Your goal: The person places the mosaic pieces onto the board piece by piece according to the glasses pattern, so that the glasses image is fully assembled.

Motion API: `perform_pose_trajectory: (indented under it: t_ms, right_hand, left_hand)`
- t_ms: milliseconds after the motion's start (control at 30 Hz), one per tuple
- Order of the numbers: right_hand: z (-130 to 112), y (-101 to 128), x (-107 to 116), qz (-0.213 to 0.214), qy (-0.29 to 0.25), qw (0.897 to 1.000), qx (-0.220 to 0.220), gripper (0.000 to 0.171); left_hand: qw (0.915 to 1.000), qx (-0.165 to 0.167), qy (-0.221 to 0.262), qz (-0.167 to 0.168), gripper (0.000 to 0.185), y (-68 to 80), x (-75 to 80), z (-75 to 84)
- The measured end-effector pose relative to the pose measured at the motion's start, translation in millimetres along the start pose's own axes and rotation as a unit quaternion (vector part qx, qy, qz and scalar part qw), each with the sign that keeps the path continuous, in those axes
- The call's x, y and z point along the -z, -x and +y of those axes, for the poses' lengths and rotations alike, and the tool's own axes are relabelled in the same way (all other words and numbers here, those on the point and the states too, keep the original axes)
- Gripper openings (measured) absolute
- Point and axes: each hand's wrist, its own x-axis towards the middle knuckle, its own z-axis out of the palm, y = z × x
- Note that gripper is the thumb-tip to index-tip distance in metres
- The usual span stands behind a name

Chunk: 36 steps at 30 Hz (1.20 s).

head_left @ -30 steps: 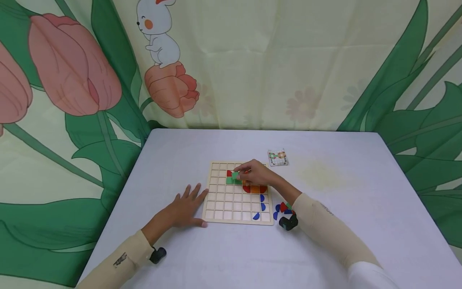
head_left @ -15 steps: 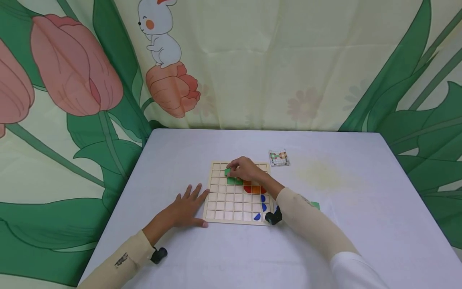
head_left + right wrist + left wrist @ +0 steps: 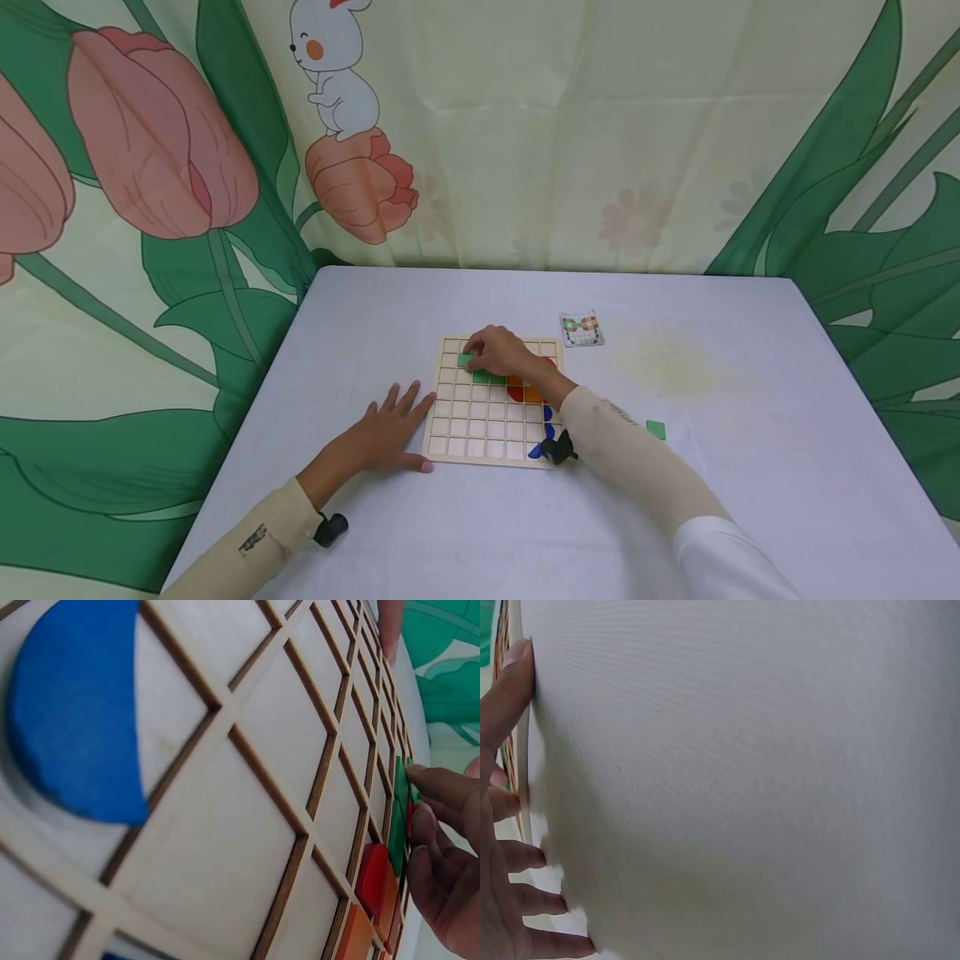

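A pale wooden grid board (image 3: 450,425) lies on the white table. My right hand (image 3: 498,352) pinches a green square tile (image 3: 465,360) between thumb and fingers, down at the grid's upper left part. Just below it, more green tiles (image 3: 489,377) sit in cells, with red (image 3: 515,392) and orange (image 3: 533,394) pieces to their right. Blue half-circles (image 3: 535,451) fill cells toward the lower right; one blue half-circle (image 3: 79,712) looms large in the right wrist view. My left hand (image 3: 386,433) lies with fingers spread, fingertip and thumb at the board's left edge.
Behind the board's right corner lies a small printed pattern card (image 3: 581,329). A loose green square (image 3: 656,429) rests on the table beyond the right sleeve (image 3: 637,458), which hides the area beside the board. A patterned curtain (image 3: 525,167) hangs behind the table.
My right hand has moved left across the board with the green tile, and its sleeve now covers the loose pieces beside the board. The left hand stays in place.
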Motion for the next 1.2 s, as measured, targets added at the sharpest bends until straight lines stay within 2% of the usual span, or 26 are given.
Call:
perform_pose_trajectory:
  t_ms: [300, 433, 633, 767, 900, 1200]
  right_hand:
    - [-5.2, -1.7, -0.8, 0.008, 0.034, 0.999, -0.010, 0.023]
    - [-5.1, 1.1, -0.4, 0.004, 0.042, 0.999, 0.003, 0.025]
    - [0.7, 15.9, 9.7, -0.013, -0.004, 0.999, 0.052, 0.030]
    - [14.7, 29.8, 18.8, -0.020, -0.023, 0.997, 0.069, 0.029]
    - [29.0, 48.4, 32.9, -0.018, -0.031, 0.998, 0.054, 0.027]
    - [62.2, 106.5, 62.0, 0.009, -0.025, 0.999, -0.021, 0.026]
  left_hand:
    - [1.0000, 0.004, -0.002, 0.001, 0.113, -1.6, -0.9, 0.6]
    - [1.0000, 0.001, -0.001, 0.002, 0.113, -1.9, -1.2, 0.8]
    - [1.0000, -0.002, 0.000, 0.006, 0.112, -2.6, -2.9, 0.4]
    - [0.9999, -0.001, -0.001, 0.011, 0.111, -2.6, -4.7, 0.9]
    - [0.9999, 0.001, -0.005, 0.014, 0.112, -2.3, -5.1, 1.2]
    - [0.9998, 0.000, -0.008, 0.016, 0.111, -0.2, -2.9, 2.7]
